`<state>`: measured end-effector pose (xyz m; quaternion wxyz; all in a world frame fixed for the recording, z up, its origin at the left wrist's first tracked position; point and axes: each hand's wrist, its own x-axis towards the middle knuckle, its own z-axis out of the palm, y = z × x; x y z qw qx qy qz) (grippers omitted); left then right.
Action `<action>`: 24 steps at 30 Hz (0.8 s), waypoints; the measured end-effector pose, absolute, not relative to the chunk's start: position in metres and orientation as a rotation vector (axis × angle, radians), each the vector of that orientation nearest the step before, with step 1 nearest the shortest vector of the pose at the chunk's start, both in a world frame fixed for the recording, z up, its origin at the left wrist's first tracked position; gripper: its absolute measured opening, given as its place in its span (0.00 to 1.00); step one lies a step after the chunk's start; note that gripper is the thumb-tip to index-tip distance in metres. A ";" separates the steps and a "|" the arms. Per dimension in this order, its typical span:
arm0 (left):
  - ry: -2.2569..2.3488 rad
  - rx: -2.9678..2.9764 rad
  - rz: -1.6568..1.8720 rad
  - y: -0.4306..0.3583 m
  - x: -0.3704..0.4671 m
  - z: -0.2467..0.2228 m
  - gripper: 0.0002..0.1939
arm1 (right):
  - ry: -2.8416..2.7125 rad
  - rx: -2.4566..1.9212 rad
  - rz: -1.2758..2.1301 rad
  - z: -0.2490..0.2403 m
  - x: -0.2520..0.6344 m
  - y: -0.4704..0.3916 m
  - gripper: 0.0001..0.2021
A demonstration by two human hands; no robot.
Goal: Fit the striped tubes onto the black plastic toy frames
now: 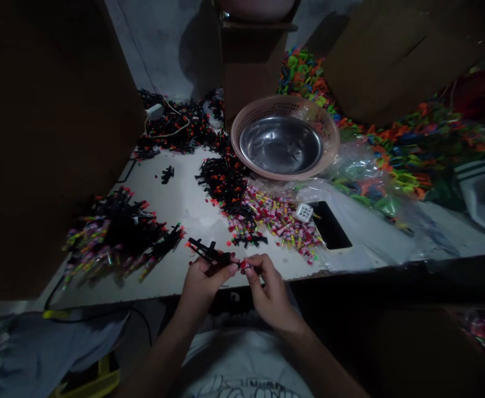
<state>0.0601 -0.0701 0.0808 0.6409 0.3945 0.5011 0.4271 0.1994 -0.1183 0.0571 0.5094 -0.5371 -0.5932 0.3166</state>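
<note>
Two heaps to weigh against each other on the pale flat tabletop (193, 215), taken from the biggest thing down. Farthest back, across the right side, a broad sprawl of bright orange, green and blue plastic pieces (408, 143), partly under clear plastic film. Next in size, a round pink perforated plastic basket (329, 130) with a shiny steel bowl (281, 145) set inside, holding nothing that can be made out. At the left edge, a large mound of black toy pieces with multicoloured striped ends (118, 232), seemingly the finished lot. Beyond it, toward the wall, a loose scatter of black and red plastic parts (180, 124) around a white charger and cable (155, 112). Centre, a second dark drift of black pieces with red tips (226, 182), running into a spill of small pink, yellow and white striped tubes (284, 218), both apparently still waiting. Beside those, a black phone lying flat (330, 225) and a small white cube (304, 212). Nearest, at the table's front edge: left hand (203, 279) closed around a thin black plastic toy piece (209, 253), sticking out up and left; right hand (267, 287) just touching it, thumb and forefinger pinched on a tiny pink-red cap (244, 266) at the piece's end. Judged roughly midway: a big pile done, plenty of loose stock left.
</note>
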 end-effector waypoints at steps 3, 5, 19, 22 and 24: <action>1.206 0.889 0.984 -0.074 0.063 0.083 0.13 | -1.569 -1.328 0.731 0.063 0.199 -0.118 0.05; 1.240 0.846 1.016 -0.078 0.065 0.079 0.13 | -1.668 -1.402 0.664 0.065 0.196 -0.118 0.06; 1.252 0.881 0.929 -0.060 0.039 0.055 0.21 | -2.019 -1.620 0.420 0.053 0.208 -0.096 0.13; 1.644 1.431 0.904 -0.034 -0.004 0.064 0.19 | -1.902 -1.943 0.135 0.049 0.242 -0.085 0.17; 1.900 1.831 0.805 -0.020 -0.030 0.073 0.18 | -1.804 -2.203 -0.044 0.043 0.264 -0.078 0.13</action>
